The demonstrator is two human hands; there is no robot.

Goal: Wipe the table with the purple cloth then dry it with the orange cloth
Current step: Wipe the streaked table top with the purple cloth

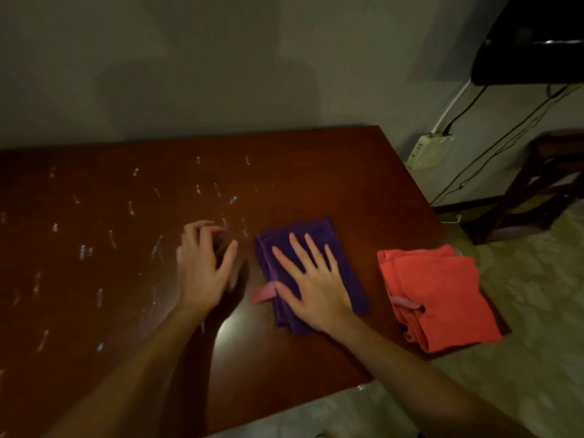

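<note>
On the dark wood counter (316, 172), the right hand (316, 289) lies flat with fingers spread on the folded purple cloth (303, 248). Beside it, the left hand (202, 270) hovers, fingers loosely curled, holding nothing. At the counter's right edge sits the folded orange cloth (442, 292); water drops (132, 210) dot the left.

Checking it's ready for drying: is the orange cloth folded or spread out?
Folded. The orange fabric cloth lies as a compact stack with layered edges showing, at the brown wooden table's right edge.
</note>
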